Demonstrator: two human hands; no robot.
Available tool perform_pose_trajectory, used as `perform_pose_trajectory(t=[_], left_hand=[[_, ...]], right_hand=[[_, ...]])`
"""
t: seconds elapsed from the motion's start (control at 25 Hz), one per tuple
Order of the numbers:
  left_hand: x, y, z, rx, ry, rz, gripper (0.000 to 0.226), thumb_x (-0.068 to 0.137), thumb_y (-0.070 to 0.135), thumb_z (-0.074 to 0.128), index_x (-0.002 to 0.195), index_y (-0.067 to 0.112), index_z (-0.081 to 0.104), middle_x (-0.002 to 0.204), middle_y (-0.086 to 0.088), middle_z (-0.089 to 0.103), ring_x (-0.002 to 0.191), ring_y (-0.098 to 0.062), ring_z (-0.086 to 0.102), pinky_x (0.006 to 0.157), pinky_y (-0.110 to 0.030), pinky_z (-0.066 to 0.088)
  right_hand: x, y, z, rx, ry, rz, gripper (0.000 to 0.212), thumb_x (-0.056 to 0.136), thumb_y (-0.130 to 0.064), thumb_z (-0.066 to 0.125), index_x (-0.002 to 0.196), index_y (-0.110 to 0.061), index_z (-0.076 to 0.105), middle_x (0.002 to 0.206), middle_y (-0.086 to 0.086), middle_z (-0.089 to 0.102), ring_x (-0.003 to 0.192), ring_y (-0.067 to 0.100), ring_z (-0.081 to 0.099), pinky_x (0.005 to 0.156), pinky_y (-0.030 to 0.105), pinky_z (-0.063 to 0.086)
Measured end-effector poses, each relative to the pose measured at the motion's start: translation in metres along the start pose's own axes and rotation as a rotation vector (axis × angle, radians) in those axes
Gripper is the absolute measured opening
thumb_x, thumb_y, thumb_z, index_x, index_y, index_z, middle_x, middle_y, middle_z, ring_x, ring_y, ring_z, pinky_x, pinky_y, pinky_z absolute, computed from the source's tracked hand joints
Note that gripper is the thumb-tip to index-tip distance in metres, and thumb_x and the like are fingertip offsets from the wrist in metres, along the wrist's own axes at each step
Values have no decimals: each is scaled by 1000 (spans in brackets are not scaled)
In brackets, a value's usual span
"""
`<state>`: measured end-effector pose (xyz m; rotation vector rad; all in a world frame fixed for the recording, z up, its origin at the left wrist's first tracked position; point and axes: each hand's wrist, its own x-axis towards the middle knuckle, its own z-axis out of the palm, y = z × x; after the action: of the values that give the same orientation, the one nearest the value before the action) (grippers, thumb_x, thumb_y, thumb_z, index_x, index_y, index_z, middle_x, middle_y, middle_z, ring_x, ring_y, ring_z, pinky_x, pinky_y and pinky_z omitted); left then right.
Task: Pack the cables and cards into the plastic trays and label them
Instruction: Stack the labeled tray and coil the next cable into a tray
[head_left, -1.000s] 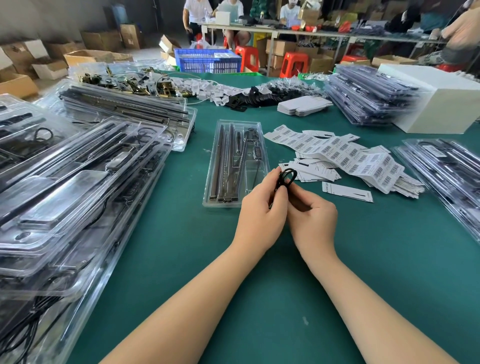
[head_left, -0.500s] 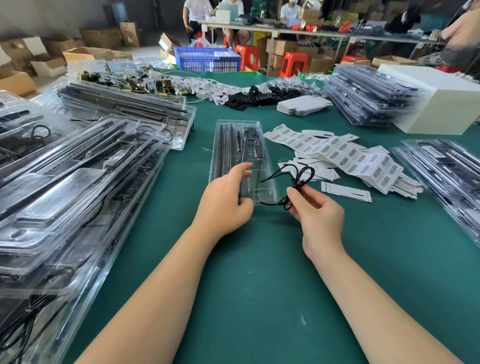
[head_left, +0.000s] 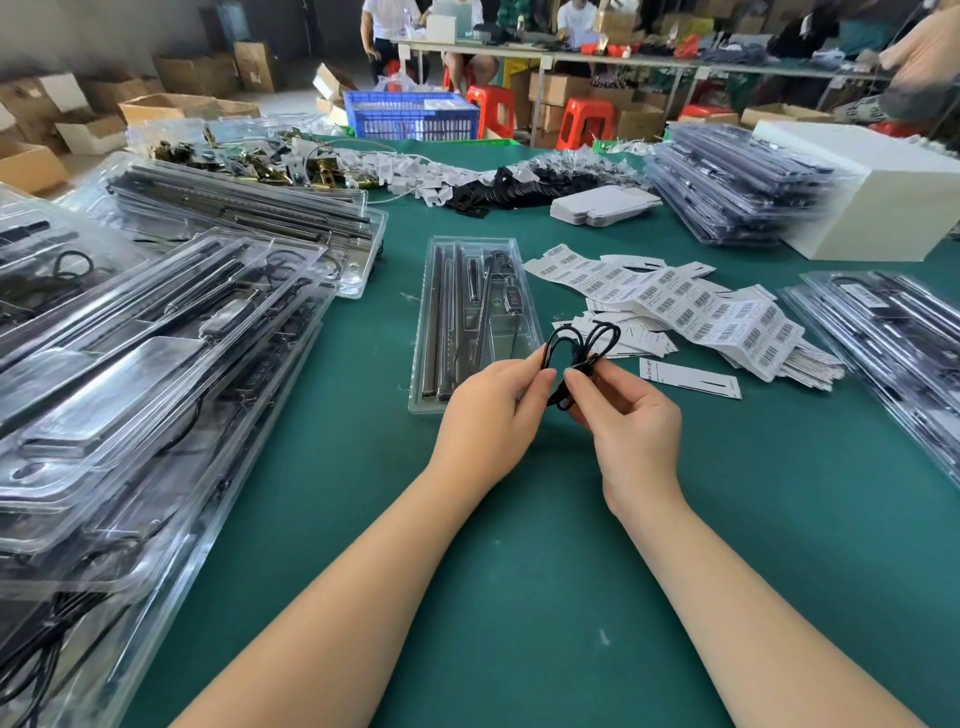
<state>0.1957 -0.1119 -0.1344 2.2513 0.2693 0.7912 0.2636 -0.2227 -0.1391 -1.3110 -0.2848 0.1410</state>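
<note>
A thin black cable (head_left: 581, 347) coiled into loops is held up over the green table, just in front of a clear plastic tray (head_left: 470, 317). My left hand (head_left: 491, 410) pinches the left loop with thumb and fingers. My right hand (head_left: 626, 415) pinches the bundle lower down on the right. The tray lies lengthwise and holds long dark bars and a small remote-like part. A spread of white barcode labels (head_left: 691, 306) lies to the right of the tray, with one single label strip (head_left: 688, 379) nearest my right hand.
Tall stacks of packed clear trays (head_left: 130, 374) fill the left side, with more stacks at the far right (head_left: 893, 343) and back right (head_left: 737, 187). A white box (head_left: 878, 202), loose white and black parts (head_left: 519, 182) and folded cards (head_left: 602, 205) lie at the back. People sit at a far table.
My left hand left the tray's near end and came back to the cable, pinching its left loop. The cable bundle shifted slightly toward me, now held between both hands.
</note>
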Motion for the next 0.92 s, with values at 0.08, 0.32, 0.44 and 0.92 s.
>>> perform_pose_trajectory(t=[0.08, 0.32, 0.44, 0.92], left_hand=[[1, 0, 0, -182, 8, -143, 23, 93, 29, 61, 113, 25, 71, 92, 11, 73, 91, -9, 65, 86, -31, 52], [6, -2, -5, -367, -20, -255, 14, 81, 24, 77, 94, 29, 76, 85, 22, 72, 85, 7, 67, 83, -17, 51], [3, 0, -3, -275, 5, -222, 18, 83, 25, 75, 101, 24, 76, 89, 15, 74, 85, 6, 67, 81, -19, 51], [-4, 11, 8, -122, 85, -98, 23, 92, 27, 62, 112, 20, 72, 93, 4, 71, 90, -12, 62, 83, -32, 50]], right_hand=[[-2, 0, 0, 15, -21, 1, 18, 85, -7, 72, 96, -20, 75, 90, -1, 76, 82, 11, 70, 69, 20, 55], [-5, 1, 0, 12, -96, 37, 19, 88, -6, 67, 101, -18, 75, 96, 0, 76, 89, 13, 71, 77, 24, 56], [-5, 1, -1, -10, -133, 59, 21, 91, -6, 63, 97, -22, 75, 95, -3, 76, 89, 10, 71, 77, 20, 55], [-7, -5, 0, -106, -184, -14, 31, 95, -5, 57, 100, -31, 73, 101, -6, 75, 99, 11, 70, 84, 24, 55]])
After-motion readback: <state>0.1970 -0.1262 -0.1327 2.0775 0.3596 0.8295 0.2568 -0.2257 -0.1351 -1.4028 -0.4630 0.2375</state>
